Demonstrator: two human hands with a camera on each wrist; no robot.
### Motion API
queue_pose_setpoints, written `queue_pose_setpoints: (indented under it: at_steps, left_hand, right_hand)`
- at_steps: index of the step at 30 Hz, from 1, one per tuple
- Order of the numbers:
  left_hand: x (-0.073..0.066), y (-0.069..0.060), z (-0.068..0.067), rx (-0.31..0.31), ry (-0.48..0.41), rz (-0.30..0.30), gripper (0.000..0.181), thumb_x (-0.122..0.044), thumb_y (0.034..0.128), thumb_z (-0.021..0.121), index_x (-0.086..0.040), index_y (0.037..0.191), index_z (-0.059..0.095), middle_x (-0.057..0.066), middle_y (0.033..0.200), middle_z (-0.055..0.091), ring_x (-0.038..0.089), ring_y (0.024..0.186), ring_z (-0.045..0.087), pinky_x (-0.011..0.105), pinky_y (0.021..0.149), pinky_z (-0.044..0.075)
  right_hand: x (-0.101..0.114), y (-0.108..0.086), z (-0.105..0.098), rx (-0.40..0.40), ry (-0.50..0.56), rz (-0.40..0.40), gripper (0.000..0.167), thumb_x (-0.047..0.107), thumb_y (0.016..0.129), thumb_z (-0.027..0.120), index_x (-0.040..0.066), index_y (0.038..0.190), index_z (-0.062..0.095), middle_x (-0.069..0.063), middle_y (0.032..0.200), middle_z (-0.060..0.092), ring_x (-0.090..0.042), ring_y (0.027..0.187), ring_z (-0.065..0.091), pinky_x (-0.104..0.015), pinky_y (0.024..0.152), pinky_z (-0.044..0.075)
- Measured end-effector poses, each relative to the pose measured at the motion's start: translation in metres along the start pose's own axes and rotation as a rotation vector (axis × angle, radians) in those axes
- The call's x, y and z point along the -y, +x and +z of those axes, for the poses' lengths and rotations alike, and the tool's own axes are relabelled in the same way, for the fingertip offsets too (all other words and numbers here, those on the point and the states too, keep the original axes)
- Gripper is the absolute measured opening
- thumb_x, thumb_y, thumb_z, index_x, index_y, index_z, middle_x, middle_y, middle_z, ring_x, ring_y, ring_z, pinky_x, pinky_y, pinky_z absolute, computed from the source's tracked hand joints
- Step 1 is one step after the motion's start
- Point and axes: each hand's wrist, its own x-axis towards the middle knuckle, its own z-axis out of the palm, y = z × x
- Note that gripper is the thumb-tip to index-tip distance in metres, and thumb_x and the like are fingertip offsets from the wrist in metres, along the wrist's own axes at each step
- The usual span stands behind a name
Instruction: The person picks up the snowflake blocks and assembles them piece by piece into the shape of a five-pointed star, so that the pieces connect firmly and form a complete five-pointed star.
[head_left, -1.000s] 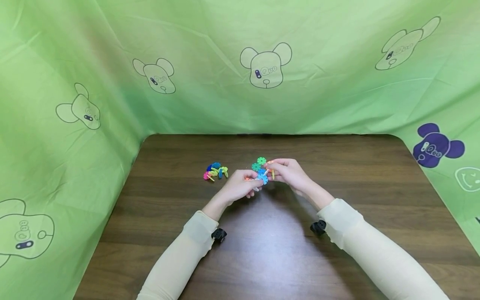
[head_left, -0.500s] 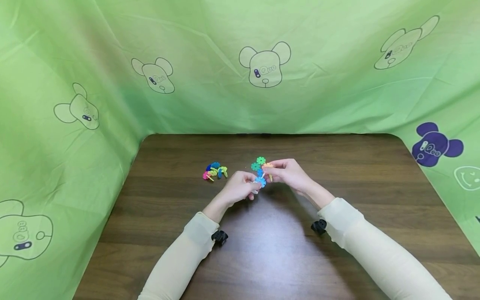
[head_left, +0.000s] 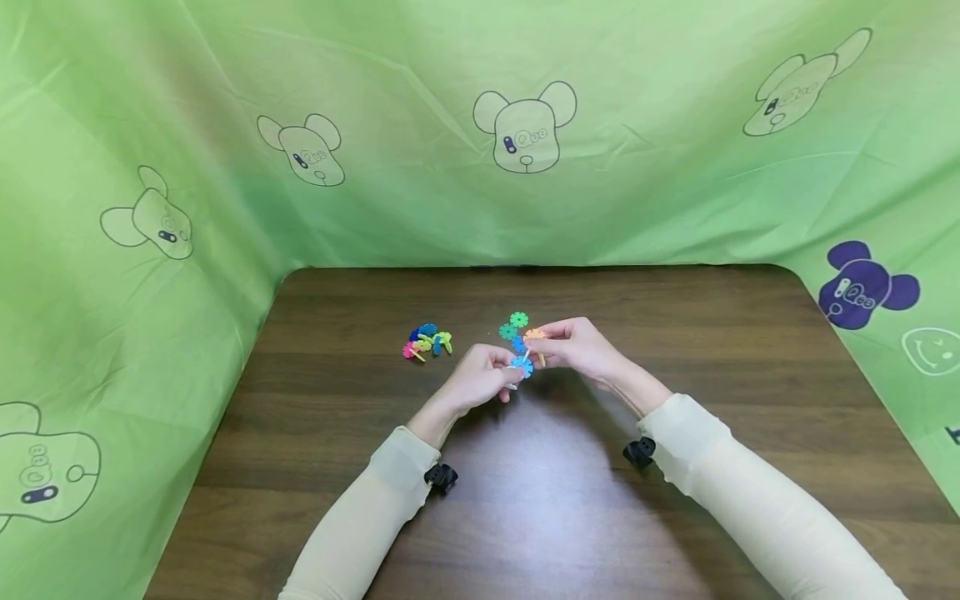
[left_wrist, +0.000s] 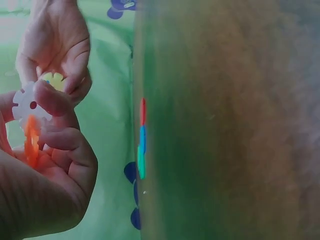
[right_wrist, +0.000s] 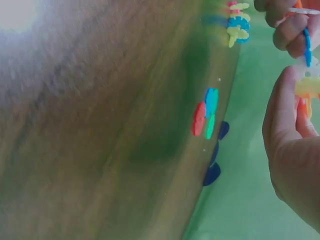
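Observation:
Near the middle of the table, the left hand (head_left: 480,377) pinches a joined group of notched discs: a light blue disc (head_left: 522,367) and, in the left wrist view, a white disc (left_wrist: 25,106) and an orange disc (left_wrist: 32,142). The right hand (head_left: 581,350) pinches an orange disc (head_left: 534,334) with a yellow disc (left_wrist: 54,81) and a whitish disc (right_wrist: 308,71) beside it. The two groups meet between the fingertips; whether they are joined cannot be told. In the right wrist view the light blue disc (right_wrist: 307,47) stands edge-on between the hands.
Behind the hands lie a green disc (head_left: 519,319), a darker green disc (head_left: 508,332), a blue disc (head_left: 517,343) and a red disc (right_wrist: 198,119). A cluster of colored discs (head_left: 427,340) sits left of them on the wooden table (head_left: 337,433). Green printed cloth (head_left: 405,208) surrounds the table.
The left hand has moved slightly down, and the light blue disc has come lower with it. The right hand's orange disc has turned to show more of its face. Both grips remain.

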Motion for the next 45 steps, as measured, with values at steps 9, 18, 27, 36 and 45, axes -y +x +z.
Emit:
queue_pose_setpoints:
  at_steps: [9, 18, 27, 36, 45]
  left_hand:
    - [0.001, 0.000, -0.006, 0.049, -0.142, -0.079, 0.033, -0.030, 0.0975, 0.070, -0.004, 0.114, 0.061, 0.009, 0.089, 0.070, 0.018, 0.056, 0.062, 0.024, 0.047, 0.050]
    - [0.007, -0.004, -0.010, -0.010, -0.113, -0.098, 0.039, -0.043, 0.1003, 0.067, -0.006, 0.113, 0.067, 0.005, 0.077, 0.061, 0.017, 0.056, 0.062, 0.025, 0.049, 0.051]
    - [0.007, -0.013, -0.030, -0.166, -0.166, -0.088, 0.049, -0.055, 0.1033, 0.057, -0.006, 0.103, 0.062, 0.005, 0.076, 0.057, 0.016, 0.065, 0.062, 0.025, 0.053, 0.053]
    - [0.006, -0.011, -0.039, -0.228, -0.266, -0.055, 0.048, -0.052, 0.1084, 0.047, -0.005, 0.099, 0.055, 0.004, 0.074, 0.052, 0.018, 0.061, 0.058, 0.023, 0.050, 0.052]
    - [0.003, -0.011, -0.040, -0.214, -0.348, -0.084, 0.054, -0.047, 0.1070, 0.049, 0.004, 0.126, 0.053, 0.005, 0.078, 0.059, 0.015, 0.060, 0.059, 0.022, 0.048, 0.051]
  right_hand:
    - [0.014, 0.004, 0.005, 0.010, -0.121, -0.037, 0.039, 0.011, 0.098, 0.072, -0.012, 0.128, 0.063, -0.025, 0.112, 0.073, -0.014, 0.091, 0.072, -0.044, 0.091, 0.060]
    - [0.007, 0.012, 0.000, -0.044, -0.264, -0.030, 0.043, 0.032, 0.107, 0.058, -0.006, 0.126, 0.068, -0.013, 0.096, 0.073, -0.025, 0.088, 0.069, -0.034, 0.082, 0.057]
    - [-0.016, 0.022, -0.027, -0.114, -0.881, -0.042, 0.043, 0.037, 0.095, 0.075, 0.004, 0.122, 0.072, -0.011, 0.111, 0.074, -0.030, 0.108, 0.067, -0.051, 0.095, 0.051]
    - [-0.027, 0.030, -0.029, -0.081, -1.050, -0.076, 0.022, 0.032, 0.091, 0.080, 0.014, 0.103, 0.078, 0.003, 0.095, 0.073, -0.022, 0.094, 0.067, -0.048, 0.083, 0.053]
    - [-0.025, 0.031, -0.026, -0.003, -0.905, -0.023, 0.021, 0.024, 0.089, 0.082, 0.011, 0.097, 0.067, 0.000, 0.088, 0.068, -0.020, 0.086, 0.064, -0.043, 0.083, 0.050]
